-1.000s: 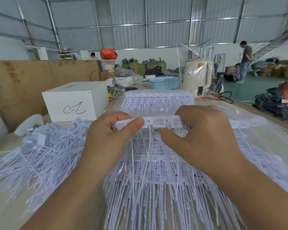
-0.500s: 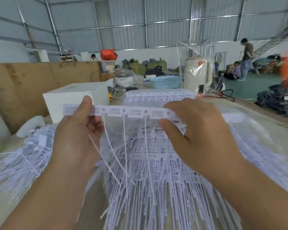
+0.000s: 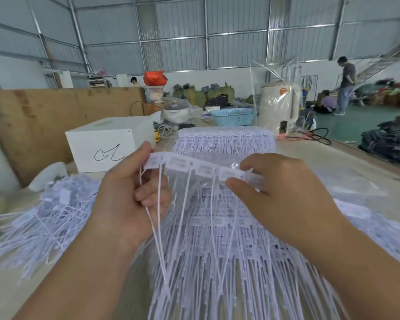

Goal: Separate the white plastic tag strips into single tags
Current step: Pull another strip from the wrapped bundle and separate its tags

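Both hands (image 3: 134, 199) raised, pinching tag strip (image 3: 194, 166)

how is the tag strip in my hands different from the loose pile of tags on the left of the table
The tag strip is lifted, pinched between the left hand and right hand; the loose pile lies on the table. The strip's heads join in one row with tails hanging straight; the pile's tags lie jumbled. Both are white plastic.

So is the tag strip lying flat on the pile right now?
No, the tag strip is lifted above the pile, gripped by the left hand and right hand.
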A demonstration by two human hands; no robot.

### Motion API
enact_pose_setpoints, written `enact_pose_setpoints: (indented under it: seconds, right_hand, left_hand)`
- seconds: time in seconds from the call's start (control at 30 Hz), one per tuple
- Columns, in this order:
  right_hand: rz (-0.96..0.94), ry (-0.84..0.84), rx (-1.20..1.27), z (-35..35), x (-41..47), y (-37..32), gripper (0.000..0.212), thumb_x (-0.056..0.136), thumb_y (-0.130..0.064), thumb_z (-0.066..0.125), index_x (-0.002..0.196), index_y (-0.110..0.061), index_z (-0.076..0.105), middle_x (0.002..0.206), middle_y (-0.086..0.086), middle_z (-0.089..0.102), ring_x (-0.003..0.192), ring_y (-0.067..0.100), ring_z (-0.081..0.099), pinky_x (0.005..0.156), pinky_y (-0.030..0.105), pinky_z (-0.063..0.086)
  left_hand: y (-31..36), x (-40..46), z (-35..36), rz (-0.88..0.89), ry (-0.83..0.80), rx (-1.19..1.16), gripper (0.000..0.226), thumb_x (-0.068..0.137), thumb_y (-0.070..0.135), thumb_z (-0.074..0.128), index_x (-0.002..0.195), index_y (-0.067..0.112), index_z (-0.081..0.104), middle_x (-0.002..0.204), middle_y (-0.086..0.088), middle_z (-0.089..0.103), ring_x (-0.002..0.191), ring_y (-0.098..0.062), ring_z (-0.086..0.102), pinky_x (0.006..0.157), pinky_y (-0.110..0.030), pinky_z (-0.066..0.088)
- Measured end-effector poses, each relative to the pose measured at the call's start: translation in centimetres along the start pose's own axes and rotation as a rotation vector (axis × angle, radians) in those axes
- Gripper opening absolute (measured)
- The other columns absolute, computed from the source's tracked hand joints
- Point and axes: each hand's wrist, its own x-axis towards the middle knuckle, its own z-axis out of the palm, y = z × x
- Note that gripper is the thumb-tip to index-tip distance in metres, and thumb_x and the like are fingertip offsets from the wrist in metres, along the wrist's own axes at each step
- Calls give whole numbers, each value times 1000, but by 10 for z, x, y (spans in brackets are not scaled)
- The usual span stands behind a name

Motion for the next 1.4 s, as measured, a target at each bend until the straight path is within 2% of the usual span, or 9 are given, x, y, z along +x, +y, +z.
enact_pose_setpoints:
  seconds: [0.17, 0.33, 0.43, 0.53, 0.67, 0.77, 0.9, 1.17, 1.4]
  right_hand:
    - [61, -56, -17, -4, 1, 0, 55, 80, -72, 35, 90, -27, 65, 76, -11, 62, 74, 12, 61, 64, 31, 51]
    - [-33, -65, -84, -3, 3, 0, 67, 83, -80, 22, 72, -23, 56, 60, -9, 51, 60, 7, 49, 58, 29, 29]
    - [-135, -106, -134, 3, -1, -2, 76, 81, -80, 18, 104, -25, 65, 91, -8, 65, 90, 12, 52, 82, 30, 30]
    - [-111, -243, 191, 5, -4, -7, 67, 85, -78, 32, 137, -38, 46, 111, -23, 57, 100, 0, 46, 84, 23, 35]
    - [-194, -467, 375, 9, -5, -9, 19, 95, -49, 52, 103, -37, 66, 67, -17, 63, 55, 2, 55, 56, 18, 38]
    - [-154, -480, 459, 7, -7, -12, 18, 93, -44, 59, 92, -28, 68, 47, -15, 49, 40, 4, 41, 43, 15, 27]
    - [-173, -466, 493, 6, -6, -13, 35, 92, -39, 62, 87, -5, 66, 39, -12, 34, 34, 5, 35, 37, 11, 21]
    - [-100, -156, 596, 9, -2, -16, 42, 91, -39, 58, 69, -4, 51, 40, -11, 30, 36, 6, 27, 40, 12, 20]
    - [43, 144, 609, 13, -1, -12, 41, 90, -48, 49, 66, -16, 42, 43, -8, 31, 37, 7, 26, 38, 16, 20]
  left_hand:
    - [7, 1, 0, -57, 123, -10, 22, 74, 21, 64, 66, 17, 44, 52, 6, 37, 30, -5, 23, 34, -11, 17]
    - [8, 3, 6, 24, 134, 265, 16, 84, 18, 62, 72, 16, 52, 55, 4, 45, 38, -5, 31, 36, -14, 29]
    - [3, 1, 11, 0, 20, 554, 14, 80, 27, 64, 79, 13, 62, 59, -1, 58, 44, -10, 41, 40, -20, 40]
    - [-5, -7, 12, -28, -194, 635, 14, 65, 22, 73, 73, 11, 73, 60, -4, 61, 45, -12, 48, 44, -21, 44]
    - [-15, -14, 4, 105, -363, 686, 7, 66, 15, 79, 73, 14, 79, 64, -8, 67, 49, -12, 56, 46, -20, 45]
    - [-14, -16, -7, 227, -387, 846, 20, 66, 35, 74, 66, 15, 72, 57, -6, 62, 49, -13, 54, 51, -17, 44]
    - [-18, -22, -15, 132, -384, 973, 30, 70, 50, 63, 58, 23, 58, 45, -2, 49, 41, -14, 44, 47, -17, 38]
    - [-46, -21, 18, 157, -123, 552, 33, 89, 21, 62, 58, 20, 50, 39, 1, 34, 34, -11, 25, 40, -17, 25]
    - [-37, 7, 42, 41, 30, 75, 34, 98, 27, 49, 65, 17, 46, 43, 8, 27, 34, -7, 25, 33, -17, 26]
